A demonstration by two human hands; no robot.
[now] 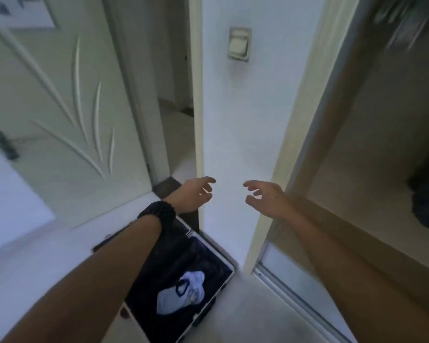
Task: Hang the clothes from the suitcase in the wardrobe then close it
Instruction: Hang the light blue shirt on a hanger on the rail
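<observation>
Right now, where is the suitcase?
The open suitcase lies on the floor at the bottom centre of the head view, under the left forearm, against the foot of the white wall beside the wardrobe.

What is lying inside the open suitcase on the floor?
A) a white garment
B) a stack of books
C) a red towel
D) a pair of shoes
A: a crumpled white garment lies on the dark lining of the suitcase, and both hands are empty.

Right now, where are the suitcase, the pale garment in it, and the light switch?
suitcase (224,288): head view, right rim.
pale garment (169,302): head view, middle of the cloth.
light switch (238,44): head view, rocker face.
</observation>
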